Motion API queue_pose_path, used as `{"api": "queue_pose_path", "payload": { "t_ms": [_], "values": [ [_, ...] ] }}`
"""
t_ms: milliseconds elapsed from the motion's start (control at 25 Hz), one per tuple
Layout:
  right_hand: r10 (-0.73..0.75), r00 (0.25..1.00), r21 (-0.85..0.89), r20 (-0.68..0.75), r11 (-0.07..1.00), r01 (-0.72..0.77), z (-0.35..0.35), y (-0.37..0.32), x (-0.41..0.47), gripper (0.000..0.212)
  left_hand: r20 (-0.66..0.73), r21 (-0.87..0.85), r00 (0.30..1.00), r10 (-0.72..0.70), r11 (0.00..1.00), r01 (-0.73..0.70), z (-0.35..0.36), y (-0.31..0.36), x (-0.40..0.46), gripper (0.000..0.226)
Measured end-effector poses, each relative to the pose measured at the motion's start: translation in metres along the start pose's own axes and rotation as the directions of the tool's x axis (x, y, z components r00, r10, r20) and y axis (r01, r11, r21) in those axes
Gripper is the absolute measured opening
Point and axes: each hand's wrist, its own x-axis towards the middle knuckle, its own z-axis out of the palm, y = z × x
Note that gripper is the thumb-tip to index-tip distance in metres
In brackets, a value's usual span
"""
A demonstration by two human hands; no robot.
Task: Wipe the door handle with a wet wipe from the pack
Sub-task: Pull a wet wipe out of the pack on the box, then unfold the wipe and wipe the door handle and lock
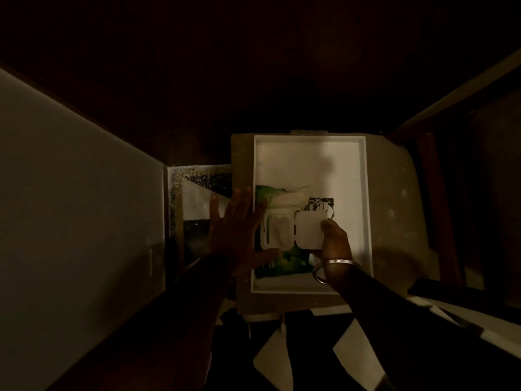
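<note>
We look down in dim light at a white tray (363, 193) resting on a tan stool (394, 193). In the near left part of the tray lies a green and white pack of wet wipes (277, 197). Its white flip lid (308, 230) is swung open to the right, showing the clear-rimmed opening (277, 231) beside it.

Our left hand (239, 230) lies flat with fingers spread apart, pressing on the left edge of the pack and overlapping the tray's rim; its thumb reaches along the pack's near side. Our right hand (334, 244) grips the open lid, thumb on top at the lid's right edge, fingers tucked beneath. A silver bangle (332, 268) circles that wrist.

A pale wall (70, 207) fills the left side. A black and white patterned floor (197, 198) shows beside the stool. We cannot see the door handle in this view.
</note>
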Motion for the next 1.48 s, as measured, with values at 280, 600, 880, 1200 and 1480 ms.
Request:
{"api": "queue_pose_path", "payload": {
  "t_ms": [280, 600, 880, 1200, 1480],
  "values": [
    [-0.016, 1.0, 0.09, 0.005, 0.996, 0.015, 0.001, -0.005, -0.006, 0.032, 0.125, -0.11, 0.969, 0.214, 0.973, -0.201, -0.015, 0.03, 0.025, 0.057],
    [-0.422, 0.811, -0.649, 0.405, 0.492, 0.58, 0.023, 0.002, -0.026, 0.043, -0.065, -0.433, 0.998, -0.024, 0.902, -0.007, -0.047, -0.014, -0.002, 0.019],
    [-0.125, 0.86, -0.845, 0.496, -0.298, 0.444, 0.045, 0.014, -0.021, 0.064, 0.09, -0.755, 0.919, -0.385, 0.575, 0.315, -0.063, -0.049, -0.025, 0.014],
    [-0.389, 0.759, -0.513, 0.523, 0.567, 0.644, 0.045, -0.081, -0.111, 0.039, 0.343, -0.918, 0.831, -0.437, 0.031, 0.396, -0.162, -0.029, -0.067, 0.017],
    [-0.482, 0.596, 0.023, 0.642, 0.789, 0.614, 0.044, -0.25, -0.248, 0.018, 0.138, -0.967, 0.929, -0.343, -0.251, 0.051, -0.32, -0.003, -0.127, 0.03]
  ]
}}
